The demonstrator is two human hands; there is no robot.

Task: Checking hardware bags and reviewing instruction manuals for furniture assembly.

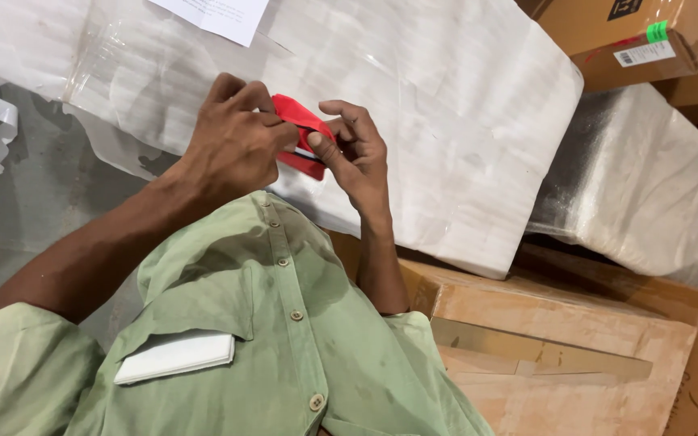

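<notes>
A big white wrapped bundle (446, 121) fills the top of the view, with a second white wrapped bundle (648, 186) to its right. Two brown cardboard boxes show: one (559, 347) low on the right under the bundle's edge, one (632, 36) in the top right corner. The person's green shirt (284, 323) covers the bottom, its chest pocket holding one folded white paper (175, 355). Both forearms rise from the shirt and meet over the bundle. The left hand (232, 145) is curled, its fingers closed on a small red cutter (300, 137). The right hand (357, 153) pinches the same red cutter from the other side, thumb pressed on it, fingers bent.
</notes>
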